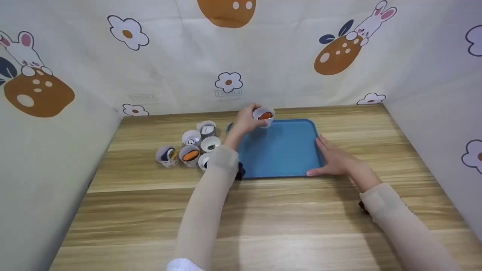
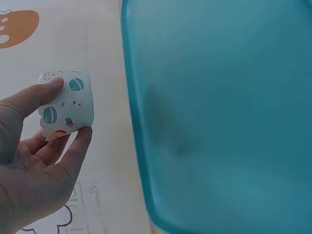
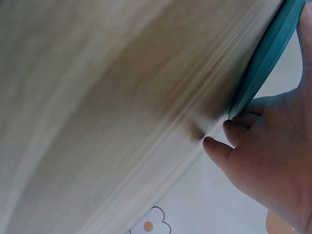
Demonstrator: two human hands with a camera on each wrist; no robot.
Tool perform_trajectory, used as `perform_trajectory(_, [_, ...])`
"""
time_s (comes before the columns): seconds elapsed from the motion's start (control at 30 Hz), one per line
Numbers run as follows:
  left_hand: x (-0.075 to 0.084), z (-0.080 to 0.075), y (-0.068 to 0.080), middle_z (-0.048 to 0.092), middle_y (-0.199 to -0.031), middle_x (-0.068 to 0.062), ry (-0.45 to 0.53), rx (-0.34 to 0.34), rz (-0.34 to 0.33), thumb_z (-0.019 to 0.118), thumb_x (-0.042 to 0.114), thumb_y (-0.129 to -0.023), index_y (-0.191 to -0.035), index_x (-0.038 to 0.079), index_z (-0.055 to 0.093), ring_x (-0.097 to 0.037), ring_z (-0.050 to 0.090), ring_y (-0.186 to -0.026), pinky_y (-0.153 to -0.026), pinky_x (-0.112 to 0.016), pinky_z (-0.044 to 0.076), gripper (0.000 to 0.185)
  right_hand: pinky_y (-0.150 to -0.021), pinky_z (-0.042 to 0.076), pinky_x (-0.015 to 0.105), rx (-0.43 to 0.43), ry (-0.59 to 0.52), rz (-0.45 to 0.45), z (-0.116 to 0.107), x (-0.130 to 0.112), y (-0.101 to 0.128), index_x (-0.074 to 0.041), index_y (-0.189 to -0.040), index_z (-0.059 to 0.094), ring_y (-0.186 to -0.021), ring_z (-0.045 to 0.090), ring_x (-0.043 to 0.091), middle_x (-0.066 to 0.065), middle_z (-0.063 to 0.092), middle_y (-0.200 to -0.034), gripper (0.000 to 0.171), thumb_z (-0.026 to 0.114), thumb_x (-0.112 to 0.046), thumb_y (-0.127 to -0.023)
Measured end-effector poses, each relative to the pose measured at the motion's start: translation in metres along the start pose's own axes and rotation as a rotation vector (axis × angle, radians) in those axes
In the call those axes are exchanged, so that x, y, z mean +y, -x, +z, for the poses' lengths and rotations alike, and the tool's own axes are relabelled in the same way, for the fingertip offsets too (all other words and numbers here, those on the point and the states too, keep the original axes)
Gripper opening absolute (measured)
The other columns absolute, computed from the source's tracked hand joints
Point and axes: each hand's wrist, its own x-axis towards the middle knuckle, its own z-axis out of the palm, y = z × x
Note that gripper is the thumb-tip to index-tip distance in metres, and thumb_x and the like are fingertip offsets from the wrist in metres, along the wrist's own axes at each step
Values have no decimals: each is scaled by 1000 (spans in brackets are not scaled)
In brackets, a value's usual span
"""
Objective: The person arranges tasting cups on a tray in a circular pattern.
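At the far rim of the blue tray (image 1: 286,150), my left hand (image 1: 246,121) pinches a scalloped paper baking cup (image 2: 68,105) between thumb and fingers. An orange filling (image 1: 266,116) sits inside. The cup appears raised; its clearance from the tray cannot be determined. My right hand (image 1: 334,156) is spread wide, thumb by the near right corner, fingers along the right side; it grips no cup.

Assessment: the paper wall looks soft, so a light pinch, just enough to prevent slipping, is advisable. The mouth should be level so that the filling does not tip out. Steady, gentle pressure from the right hand should prevent the tray sliding.

Hazard noted: six other paper cups (image 1: 191,164) stand left of the tray, and my left sleeve (image 1: 222,162) partly hides one. The forearm should lift clear before swinging that way.
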Motion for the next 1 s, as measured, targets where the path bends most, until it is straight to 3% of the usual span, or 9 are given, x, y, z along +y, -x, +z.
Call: perform_trajectory(1.0, [-23, 32, -20, 55, -141, -12, -2, 23, -98, 74, 14, -90, -139, 9, 49, -28, 52, -126, -113, -46, 42, 55, -121, 16, 61, 22, 0, -31, 0, 0, 0, 11, -155, 6, -151, 6, 50, 31, -2, -164, 129, 74, -66, -76])
